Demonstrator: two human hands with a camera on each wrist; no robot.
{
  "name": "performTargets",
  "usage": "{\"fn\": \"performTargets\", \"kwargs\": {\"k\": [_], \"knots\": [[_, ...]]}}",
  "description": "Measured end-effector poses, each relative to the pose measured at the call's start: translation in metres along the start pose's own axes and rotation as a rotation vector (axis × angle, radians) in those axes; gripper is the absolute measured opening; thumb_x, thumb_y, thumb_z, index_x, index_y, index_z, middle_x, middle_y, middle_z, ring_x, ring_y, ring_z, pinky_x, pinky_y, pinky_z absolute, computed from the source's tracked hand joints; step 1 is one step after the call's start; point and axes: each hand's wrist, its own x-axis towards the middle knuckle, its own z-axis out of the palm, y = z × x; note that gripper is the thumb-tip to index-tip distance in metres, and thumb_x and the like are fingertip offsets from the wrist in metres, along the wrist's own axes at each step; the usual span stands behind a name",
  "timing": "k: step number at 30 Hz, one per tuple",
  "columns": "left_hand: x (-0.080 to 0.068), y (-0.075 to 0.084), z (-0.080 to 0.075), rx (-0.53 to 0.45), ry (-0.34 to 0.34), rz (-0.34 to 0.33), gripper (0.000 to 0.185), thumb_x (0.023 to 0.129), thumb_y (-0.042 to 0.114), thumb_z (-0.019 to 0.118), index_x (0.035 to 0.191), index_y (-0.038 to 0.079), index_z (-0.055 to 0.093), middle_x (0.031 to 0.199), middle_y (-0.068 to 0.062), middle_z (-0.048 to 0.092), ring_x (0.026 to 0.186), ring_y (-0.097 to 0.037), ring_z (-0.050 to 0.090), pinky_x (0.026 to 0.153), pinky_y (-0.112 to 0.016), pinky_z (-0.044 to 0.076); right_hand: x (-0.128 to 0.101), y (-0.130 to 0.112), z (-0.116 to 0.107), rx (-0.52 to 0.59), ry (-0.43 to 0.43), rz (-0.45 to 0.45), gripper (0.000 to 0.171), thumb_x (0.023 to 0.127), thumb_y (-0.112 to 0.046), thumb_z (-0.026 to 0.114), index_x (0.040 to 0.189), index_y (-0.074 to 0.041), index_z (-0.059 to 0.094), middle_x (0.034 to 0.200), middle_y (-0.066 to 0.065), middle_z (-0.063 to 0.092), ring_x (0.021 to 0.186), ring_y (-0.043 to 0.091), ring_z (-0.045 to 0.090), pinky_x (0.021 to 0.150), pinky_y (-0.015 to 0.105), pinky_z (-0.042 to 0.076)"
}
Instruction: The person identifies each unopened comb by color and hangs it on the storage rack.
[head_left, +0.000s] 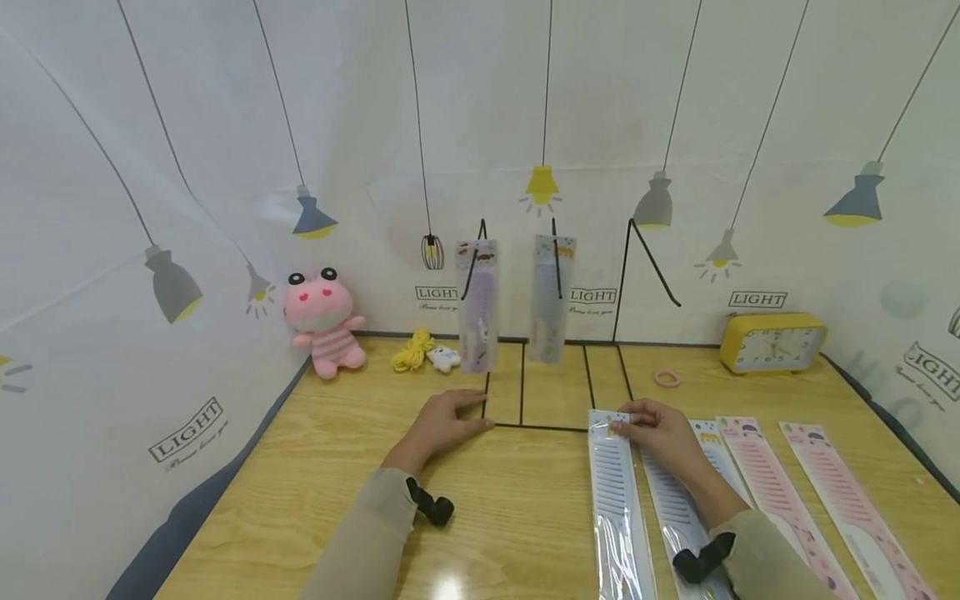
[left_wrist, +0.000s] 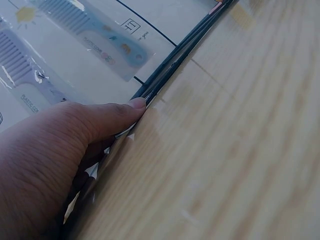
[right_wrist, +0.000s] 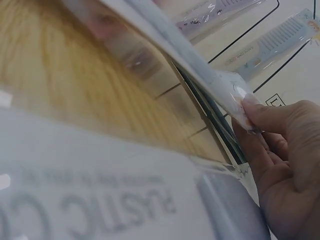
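My left hand (head_left: 450, 421) lies flat on the wooden table (head_left: 525, 500), fingers straight, pressing the base of a black wire display stand (head_left: 540, 427). In the left wrist view the thumb (left_wrist: 131, 106) rests against the stand's wire (left_wrist: 170, 67). My right hand (head_left: 637, 427) pinches the top edge of a packaged pale grey comb (head_left: 617, 500) lying on the table. The right wrist view shows the fingertips (right_wrist: 255, 107) gripping that clear package (right_wrist: 210, 75). A purple packaged comb (head_left: 477, 304) and a blue packaged comb (head_left: 550, 296) hang on the stand.
More packaged combs lie at the right: a white one (head_left: 675, 504), a pink one (head_left: 772, 492) and another (head_left: 855, 508). A pink plush toy (head_left: 324, 321), yellow string (head_left: 412, 350), a small white toy (head_left: 444, 358), a pink hair ring (head_left: 667, 378) and a yellow clock (head_left: 772, 342) line the back wall.
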Motion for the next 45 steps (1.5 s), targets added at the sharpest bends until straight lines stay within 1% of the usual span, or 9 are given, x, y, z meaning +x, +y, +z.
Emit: {"fn": "performTargets", "kwargs": {"k": [5,11,14,19,26,29,34,41,45], "knots": [[0.000,0.000,0.001,0.000,0.001,-0.003,0.060,0.090,0.052,0.071,0.142,0.023,0.060,0.147,0.003,0.054,0.139,-0.025,0.046,0.116,-0.047,0.035,0.000,0.000,0.000,0.026,0.012,-0.010,0.043,0.085,-0.036,0.082,0.111,-0.003,0.068,0.084,0.003,0.066,0.076,0.015,0.055,0.066,0.026,0.047],[0.000,0.001,0.001,0.003,-0.003,-0.015,0.061,0.090,0.051,0.072,0.143,0.023,0.060,0.147,0.004,0.054,0.139,-0.024,0.045,0.117,-0.046,0.034,-0.001,0.001,0.000,0.012,0.015,-0.037,0.040,0.088,-0.042,0.078,0.100,-0.004,0.071,0.085,0.003,0.069,0.078,0.014,0.055,0.069,0.025,0.046],[0.000,0.001,0.000,0.009,-0.006,-0.019,0.061,0.090,0.051,0.071,0.143,0.023,0.059,0.147,0.005,0.053,0.140,-0.024,0.045,0.117,-0.046,0.033,-0.001,0.000,0.000,0.046,0.010,-0.020,0.044,0.090,-0.044,0.074,0.105,-0.003,0.071,0.092,0.002,0.072,0.084,0.012,0.058,0.073,0.024,0.048],[0.001,0.001,-0.002,0.016,-0.003,-0.023,0.061,0.090,0.052,0.071,0.143,0.024,0.059,0.147,0.005,0.053,0.140,-0.024,0.044,0.117,-0.046,0.033,0.000,-0.009,0.000,0.121,0.001,0.048,0.049,0.093,-0.042,0.072,0.116,0.001,0.067,0.099,0.001,0.071,0.090,0.010,0.062,0.076,0.022,0.054],[0.001,-0.003,0.001,-0.011,0.002,-0.009,0.062,0.089,0.055,0.070,0.142,0.024,0.060,0.147,0.004,0.054,0.139,-0.025,0.045,0.116,-0.047,0.034,-0.001,-0.023,-0.003,0.207,-0.018,0.105,0.050,0.092,-0.041,0.074,0.120,0.000,0.065,0.103,-0.003,0.069,0.095,0.008,0.064,0.082,0.022,0.057],[0.000,-0.003,0.001,-0.008,-0.004,-0.009,0.064,0.089,0.058,0.069,0.143,0.025,0.059,0.148,0.005,0.053,0.140,-0.024,0.045,0.116,-0.046,0.035,-0.004,-0.035,-0.006,0.276,-0.039,0.064,0.045,0.094,-0.037,0.072,0.120,0.000,0.064,0.102,-0.005,0.068,0.095,0.007,0.064,0.083,0.022,0.057],[0.000,-0.002,0.001,0.014,0.004,-0.012,0.063,0.090,0.057,0.069,0.143,0.025,0.059,0.147,0.005,0.053,0.139,-0.024,0.045,0.117,-0.046,0.034,-0.007,-0.063,-0.013,0.377,-0.088,-0.064,0.033,0.098,-0.028,0.068,0.116,0.000,0.065,0.104,-0.003,0.068,0.094,0.011,0.067,0.082,0.027,0.059],[0.000,-0.003,0.002,0.024,-0.004,-0.012,0.063,0.090,0.058,0.068,0.143,0.025,0.059,0.148,0.006,0.053,0.140,-0.025,0.044,0.117,-0.047,0.034,-0.011,-0.105,-0.026,0.432,-0.110,-0.163,0.019,0.100,-0.022,0.066,0.110,-0.006,0.066,0.102,-0.002,0.069,0.094,0.011,0.066,0.084,0.025,0.058],[0.001,-0.003,0.002,0.031,-0.013,-0.027,0.064,0.089,0.060,0.068,0.144,0.028,0.058,0.148,0.010,0.052,0.141,-0.022,0.043,0.117,-0.045,0.033,-0.011,-0.125,-0.030,0.459,-0.096,-0.268,0.019,0.100,-0.016,0.065,0.111,0.000,0.067,0.100,-0.001,0.071,0.090,0.012,0.067,0.083,0.025,0.058]]}}
